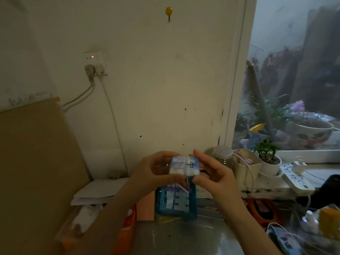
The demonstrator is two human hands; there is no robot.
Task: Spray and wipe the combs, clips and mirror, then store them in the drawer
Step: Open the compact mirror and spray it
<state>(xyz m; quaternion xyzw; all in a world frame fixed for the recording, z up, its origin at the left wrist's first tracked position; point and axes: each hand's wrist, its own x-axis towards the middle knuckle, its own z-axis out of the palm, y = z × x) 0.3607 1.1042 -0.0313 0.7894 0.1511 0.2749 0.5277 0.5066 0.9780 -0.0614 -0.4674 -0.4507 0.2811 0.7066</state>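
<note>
Both hands hold a small folding mirror with a blue-and-white printed cover, raised above the desk at the frame's centre. My left hand grips its left side with curled fingers. My right hand pinches its right side between thumb and fingers. The mirror is folded at an angle, and its lower leaf points down. No combs, clips, spray or cloth can be made out.
A teal patterned box stands on the desk below the mirror. Papers and an orange pack lie left. A jar, beige holder, potted plant and power strip line the sill at right.
</note>
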